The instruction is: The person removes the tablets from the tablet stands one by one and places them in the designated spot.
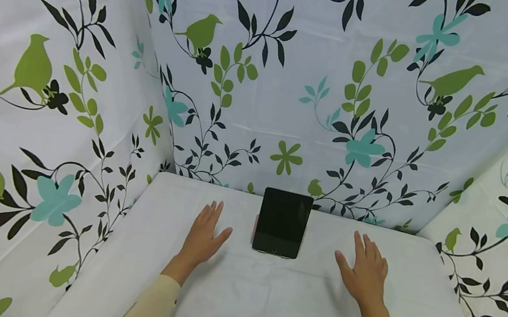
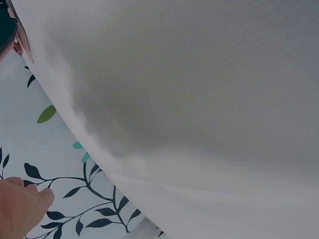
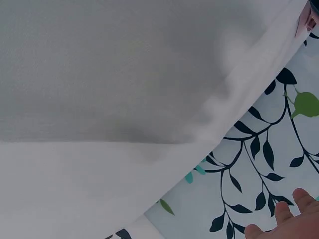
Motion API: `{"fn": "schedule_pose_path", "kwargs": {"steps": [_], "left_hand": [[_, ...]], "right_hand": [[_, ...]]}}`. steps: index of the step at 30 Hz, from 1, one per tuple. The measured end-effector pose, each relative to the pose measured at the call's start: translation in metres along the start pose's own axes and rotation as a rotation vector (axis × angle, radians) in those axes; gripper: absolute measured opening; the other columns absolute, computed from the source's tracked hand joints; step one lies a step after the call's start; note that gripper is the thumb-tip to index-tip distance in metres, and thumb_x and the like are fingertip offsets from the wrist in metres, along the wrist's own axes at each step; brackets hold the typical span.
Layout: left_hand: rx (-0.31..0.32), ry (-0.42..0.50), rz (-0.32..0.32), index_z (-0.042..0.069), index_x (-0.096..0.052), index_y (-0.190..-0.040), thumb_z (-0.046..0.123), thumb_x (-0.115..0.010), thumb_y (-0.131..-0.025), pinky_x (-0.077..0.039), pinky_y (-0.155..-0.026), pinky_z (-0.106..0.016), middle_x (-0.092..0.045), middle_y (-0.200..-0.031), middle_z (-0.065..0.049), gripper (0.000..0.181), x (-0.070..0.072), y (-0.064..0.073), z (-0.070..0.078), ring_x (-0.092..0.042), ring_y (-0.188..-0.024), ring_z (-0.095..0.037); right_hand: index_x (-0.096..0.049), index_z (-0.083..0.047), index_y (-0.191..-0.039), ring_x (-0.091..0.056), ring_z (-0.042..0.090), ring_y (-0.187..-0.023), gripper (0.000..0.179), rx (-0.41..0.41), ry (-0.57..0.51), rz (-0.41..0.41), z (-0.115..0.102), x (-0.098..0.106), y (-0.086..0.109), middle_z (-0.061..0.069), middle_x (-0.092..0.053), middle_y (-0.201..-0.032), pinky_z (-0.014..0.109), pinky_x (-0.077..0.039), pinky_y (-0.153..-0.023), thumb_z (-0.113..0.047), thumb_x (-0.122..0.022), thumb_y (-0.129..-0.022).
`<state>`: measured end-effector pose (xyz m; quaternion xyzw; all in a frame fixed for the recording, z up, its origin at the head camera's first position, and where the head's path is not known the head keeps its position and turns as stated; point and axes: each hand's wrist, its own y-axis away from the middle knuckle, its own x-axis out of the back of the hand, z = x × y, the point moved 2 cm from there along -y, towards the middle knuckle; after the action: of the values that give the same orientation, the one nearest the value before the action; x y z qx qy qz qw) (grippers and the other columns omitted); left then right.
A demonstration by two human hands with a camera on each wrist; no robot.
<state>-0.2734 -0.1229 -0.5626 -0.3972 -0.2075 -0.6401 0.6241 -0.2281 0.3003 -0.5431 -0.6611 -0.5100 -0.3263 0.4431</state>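
Note:
A tablet (image 1: 282, 223) with a dark screen stands near the back of the white table, tilted on a pinkish support that mostly hides behind it. To its left is my left hand (image 1: 204, 236), fingers straight and thumb apart, holding nothing. My right hand (image 1: 366, 276) lies to the right of the tablet with fingers spread, likewise without any object. Neither hand touches the tablet. Part of the left hand (image 2: 22, 206) shows at the lower left of the left wrist view. Fingertips of the right hand (image 3: 289, 221) appear at the lower right of the right wrist view.
A white cloth covers the table (image 1: 262, 302), with faint creases. Hanging fabric (image 1: 272, 101) printed with birds, leaves and flowers encloses the table at the back and on both sides.

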Motion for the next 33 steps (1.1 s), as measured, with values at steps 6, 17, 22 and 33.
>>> {"fn": "schedule_pose_path", "kwargs": {"steps": [6, 17, 22, 33], "left_hand": [[0.014, 0.122, -0.002, 0.017, -0.018, -0.165, 0.052, -0.052, -0.103, -0.019, -0.127, -0.059, -0.019, -0.171, -0.013, 0.079, 0.0, -0.003, 0.007, -0.017, -0.158, -0.038], [-0.016, 0.323, 0.022, 0.014, -0.018, -0.165, 0.04, -0.057, -0.103, -0.019, -0.128, -0.052, -0.021, -0.171, -0.008, 0.077, -0.003, -0.015, 0.024, -0.02, -0.159, -0.03], [0.024, 0.42, -0.003, 0.024, -0.016, -0.165, 0.038, -0.06, -0.102, -0.021, -0.128, -0.052, -0.02, -0.172, -0.003, 0.078, -0.005, -0.017, 0.032, -0.02, -0.159, -0.028], [0.045, 0.596, -0.035, 0.037, -0.018, -0.163, 0.02, -0.066, -0.099, -0.032, -0.125, -0.047, -0.024, -0.17, 0.002, 0.082, -0.016, -0.023, 0.04, -0.029, -0.155, -0.026]], "right_hand": [[-0.024, -0.01, -0.162, -0.026, 0.049, -0.149, 0.079, 0.017, -0.085, 0.047, -0.008, 0.001, -0.006, 0.026, -0.03, -0.163, 0.074, -0.019, -0.116, -0.05, -0.054, -0.102], [-0.025, -0.009, -0.162, -0.028, 0.048, -0.149, 0.08, 0.026, -0.192, 0.051, -0.027, 0.001, -0.021, 0.025, -0.032, -0.163, 0.07, -0.023, -0.119, -0.05, -0.056, -0.101], [-0.019, -0.014, -0.164, -0.026, 0.047, -0.151, 0.083, 0.002, -0.226, 0.014, -0.037, -0.001, -0.025, 0.024, -0.028, -0.164, 0.069, -0.025, -0.119, -0.052, -0.055, -0.1], [-0.019, -0.012, -0.164, -0.047, 0.041, -0.139, 0.081, 0.007, -0.339, 0.018, -0.056, -0.004, -0.034, 0.024, -0.038, -0.157, 0.062, -0.039, -0.115, -0.039, -0.062, -0.1]]}}
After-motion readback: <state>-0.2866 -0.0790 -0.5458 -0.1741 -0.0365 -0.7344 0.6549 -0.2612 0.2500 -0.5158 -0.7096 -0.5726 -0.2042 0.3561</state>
